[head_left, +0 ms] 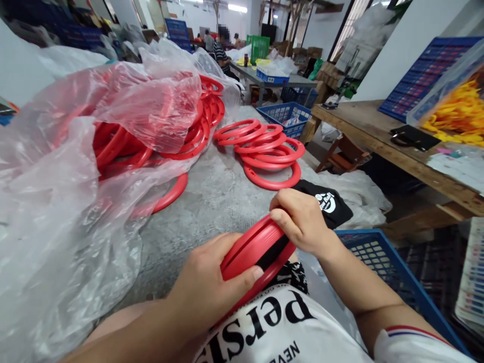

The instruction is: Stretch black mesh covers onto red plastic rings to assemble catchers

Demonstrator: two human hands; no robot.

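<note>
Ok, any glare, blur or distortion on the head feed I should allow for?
Head view: pale glints streak the clear plastic; the ceiling light is blown out; the yellow pieces near the right edge look smeared; the borders seem stretched, probably by a wide lens; the red rings in the hands read clearly enough.
</note>
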